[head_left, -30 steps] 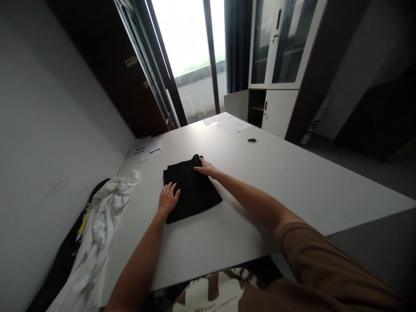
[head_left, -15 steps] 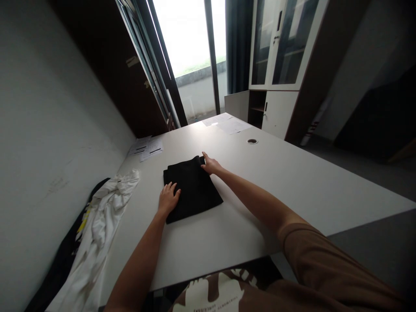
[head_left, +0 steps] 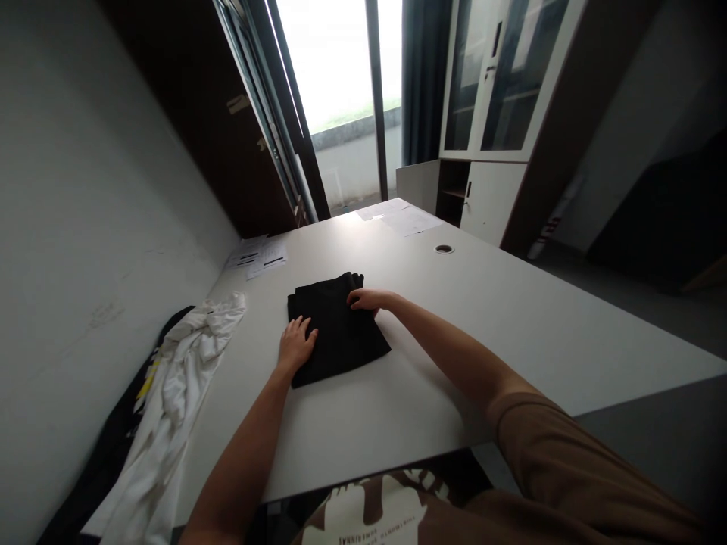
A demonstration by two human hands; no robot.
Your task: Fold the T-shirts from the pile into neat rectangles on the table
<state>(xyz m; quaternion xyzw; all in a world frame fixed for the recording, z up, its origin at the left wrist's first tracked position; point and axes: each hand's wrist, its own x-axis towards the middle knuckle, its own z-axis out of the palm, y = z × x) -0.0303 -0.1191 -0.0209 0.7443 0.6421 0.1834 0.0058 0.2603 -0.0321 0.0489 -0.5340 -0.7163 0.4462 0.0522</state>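
Observation:
A folded black garment (head_left: pixel 335 333) lies on the white table in front of me; its exact kind cannot be told. My left hand (head_left: pixel 296 342) rests flat on its left edge, fingers spread. Over at its right edge, near the far corner, my right hand (head_left: pixel 372 300) has its fingers curled in and closed on the cloth. Just beyond that hand, the far right corner shows several stacked fold layers. My right palm and part of the thumb are hidden from view.
A crumpled white garment (head_left: pixel 193 371) lies along the table's left edge by the wall, with a dark one (head_left: pixel 107 439) beside it. Papers (head_left: pixel 266 257) lie at the far left, and more sheets (head_left: pixel 409 219) at the far end. A round cable hole (head_left: pixel 444 249) pierces the white tabletop (head_left: pixel 500 310).
My right hand has slid slightly toward me along the garment's right edge, and its fingers have curled onto the cloth. My left hand stays in place on the left edge.

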